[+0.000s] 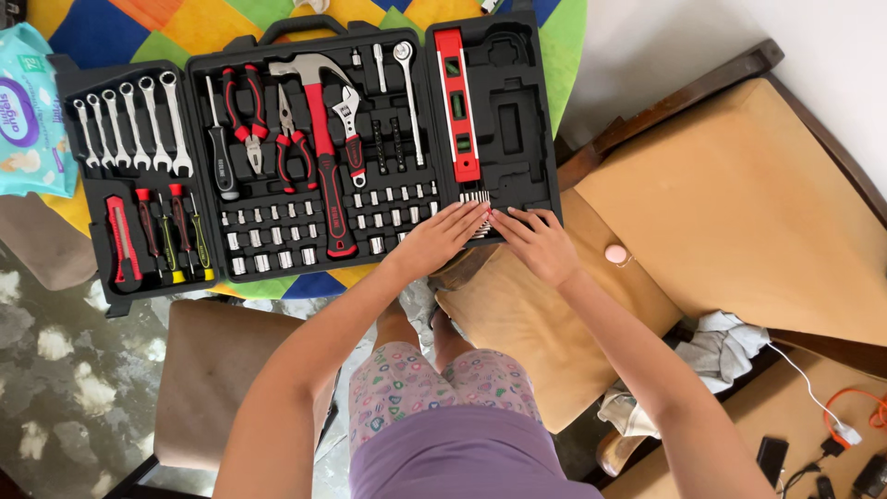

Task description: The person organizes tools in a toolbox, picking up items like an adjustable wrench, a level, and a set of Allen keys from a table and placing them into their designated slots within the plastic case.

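- Bright, even daylight — no hard shadows, faint soft ones under the arms.
- Mild glare on chrome wrenches [129, 120] at the tool case's [531, 111] left edge.
- Sharp centre; wide-angle stretch toward frame corners.

A teal wipes packet [28, 111] lies left of the table; a phone [771, 459] and orange cable [855, 411] lie lower right

small silver bit set [475, 199] lies flat in black tool case [517, 120], bottom right compartment, below red level.
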